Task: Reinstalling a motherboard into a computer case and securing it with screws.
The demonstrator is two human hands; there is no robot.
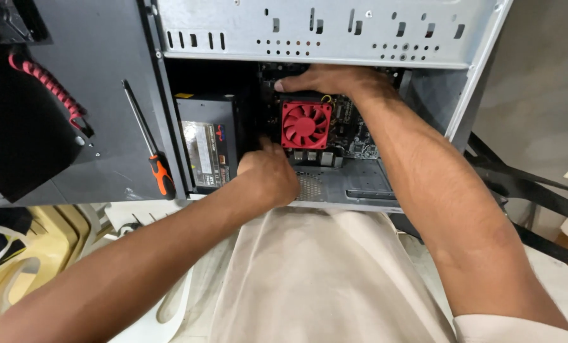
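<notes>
An open grey computer case [334,32] lies in front of me with its motherboard [360,140] exposed. A red cooler fan [305,124] sits in the middle of the board. My right hand [325,79] reaches in above the fan, fingers flat on the board's far edge. My left hand [268,174] is curled at the fan's lower left corner, fingertips touching the board beside it; whether it grips anything is hidden. A black power supply [207,143] sits in the case to the left of my left hand.
A screwdriver [150,143] with an orange-and-black handle lies on the dark side panel [100,95] at left. A red-and-black braided cable [49,86] runs over a black part at far left. Black rails [531,184] cross at right. A yellow object [36,254] sits lower left.
</notes>
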